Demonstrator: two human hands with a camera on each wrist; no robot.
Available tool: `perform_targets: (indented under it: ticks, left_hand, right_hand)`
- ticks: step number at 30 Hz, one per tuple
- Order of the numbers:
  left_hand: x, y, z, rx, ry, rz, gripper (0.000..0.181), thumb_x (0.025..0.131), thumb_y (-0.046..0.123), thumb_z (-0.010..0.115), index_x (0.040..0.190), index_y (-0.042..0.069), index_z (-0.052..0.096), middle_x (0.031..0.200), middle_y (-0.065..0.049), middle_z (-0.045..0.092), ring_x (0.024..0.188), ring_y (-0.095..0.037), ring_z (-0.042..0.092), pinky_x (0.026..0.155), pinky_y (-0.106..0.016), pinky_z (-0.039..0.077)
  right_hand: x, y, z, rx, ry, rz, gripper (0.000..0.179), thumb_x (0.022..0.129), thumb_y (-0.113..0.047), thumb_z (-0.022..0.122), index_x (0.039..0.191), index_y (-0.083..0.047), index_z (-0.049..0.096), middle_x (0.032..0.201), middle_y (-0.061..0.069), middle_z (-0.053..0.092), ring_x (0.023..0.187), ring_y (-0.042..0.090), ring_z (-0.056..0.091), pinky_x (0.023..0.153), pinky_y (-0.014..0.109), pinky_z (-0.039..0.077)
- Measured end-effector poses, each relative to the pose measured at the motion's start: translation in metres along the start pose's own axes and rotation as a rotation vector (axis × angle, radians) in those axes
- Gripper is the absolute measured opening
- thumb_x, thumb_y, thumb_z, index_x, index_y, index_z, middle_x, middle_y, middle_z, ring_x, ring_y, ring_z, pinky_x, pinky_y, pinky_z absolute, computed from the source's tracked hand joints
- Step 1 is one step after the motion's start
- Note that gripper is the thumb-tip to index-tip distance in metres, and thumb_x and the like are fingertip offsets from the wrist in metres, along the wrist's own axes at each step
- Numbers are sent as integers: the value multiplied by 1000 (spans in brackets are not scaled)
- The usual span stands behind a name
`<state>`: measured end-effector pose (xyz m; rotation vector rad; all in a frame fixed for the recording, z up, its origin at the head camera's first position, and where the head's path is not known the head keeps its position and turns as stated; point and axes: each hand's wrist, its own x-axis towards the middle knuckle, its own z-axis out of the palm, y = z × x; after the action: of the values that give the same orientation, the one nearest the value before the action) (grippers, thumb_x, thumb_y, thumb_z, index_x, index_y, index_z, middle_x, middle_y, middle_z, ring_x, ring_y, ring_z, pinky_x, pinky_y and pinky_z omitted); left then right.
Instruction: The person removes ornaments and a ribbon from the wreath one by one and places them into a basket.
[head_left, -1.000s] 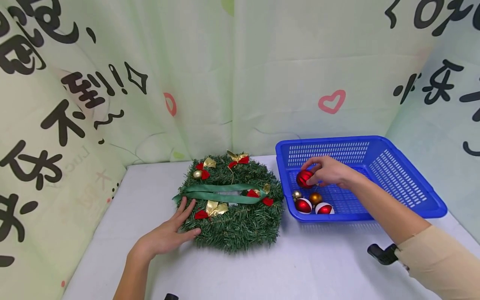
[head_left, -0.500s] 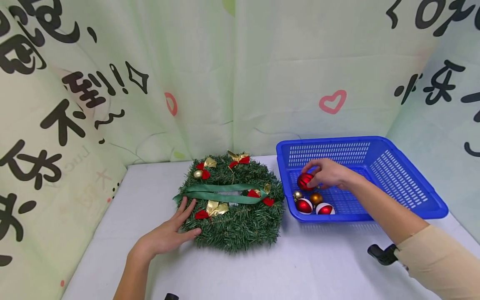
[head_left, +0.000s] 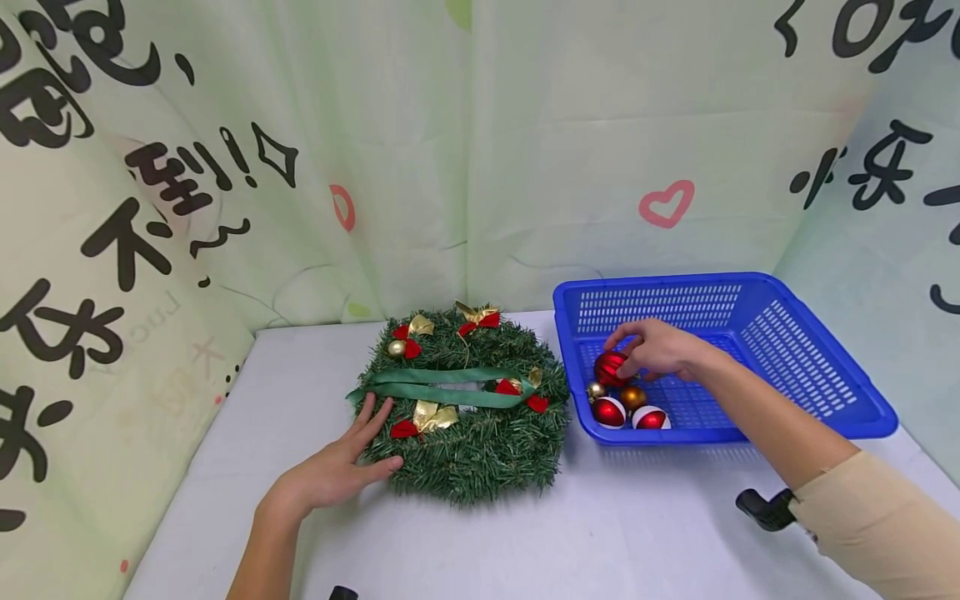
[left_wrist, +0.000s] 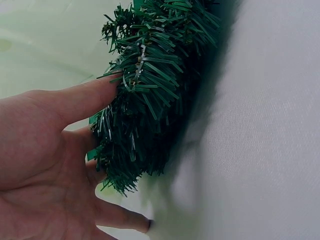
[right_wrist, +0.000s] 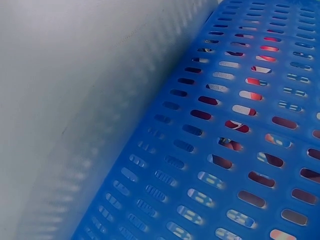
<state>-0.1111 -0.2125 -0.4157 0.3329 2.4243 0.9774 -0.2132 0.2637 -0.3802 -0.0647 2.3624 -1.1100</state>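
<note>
A green artificial wreath (head_left: pixel 480 454) lies on the white-covered table, dressed with gold and red bows, a small gold ball and a green ribbon (head_left: pixel 450 396) across its middle. My left hand (head_left: pixel 337 471) rests at its left side with spread fingers; in the left wrist view the thumb (left_wrist: pixel 92 97) touches the needles. Inside the blue basket (head_left: pixel 817 429), my right hand (head_left: pixel 654 348) holds a shiny red Christmas ball (head_left: pixel 609 367) by thumb and fingers. The right wrist view shows mostly the basket's slotted wall (right_wrist: pixel 200 145), which hides most of the hand.
Close below the red ball in the basket lie two red-and-white balls (head_left: pixel 608 412), a copper-coloured ball (head_left: pixel 633 397) and a small gold ball (head_left: pixel 596 390). The basket stands right beside the wreath. A printed curtain (head_left: pixel 517 167) encloses the table at the back and sides.
The right hand and the red ball have sunk slightly toward the other balls in the basket. The left hand and the wreath stay as they were.
</note>
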Motion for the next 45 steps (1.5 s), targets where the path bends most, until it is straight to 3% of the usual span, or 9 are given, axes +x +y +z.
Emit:
perform_targets:
  ticks: [15,23,38,45]
  left_hand:
    - [-1,2,-1,-11,-7,0,90,104,47,62,169,31,3,175,-4,-21,158,-49,4,118,-76,19]
    - [-1,2,-1,-15,-7,-1,90,104,47,62,169,31,3,175,-4,-21,158,-49,4,119,-76,19]
    - [-1,2,-1,-9,-2,0,90,103,50,62,169,31,3,175,-4,-20,158,-50,5,118,-76,20]
    - [-1,2,-1,-4,0,0,90,103,50,62,169,31,4,175,-3,-20,158,-50,7,118,-75,20]
  right_hand:
    - [-1,-2,-2,-14,0,-1,49,93,-4,73,138,3,56,124,27,62,103,31,68,91,49,58]
    - [-1,-3,-4,-51,11,-3,49,93,-7,73,139,3,56,129,29,61,105,31,66,90,47,56]
    - [-5,-8,-9,-145,71,-42,49,94,-9,73,140,2,58,145,39,49,131,54,50,103,60,52]
    - [-6,-15,-9,-163,98,-53,50,93,-8,73,140,2,57,144,37,50,132,54,49,107,65,47]
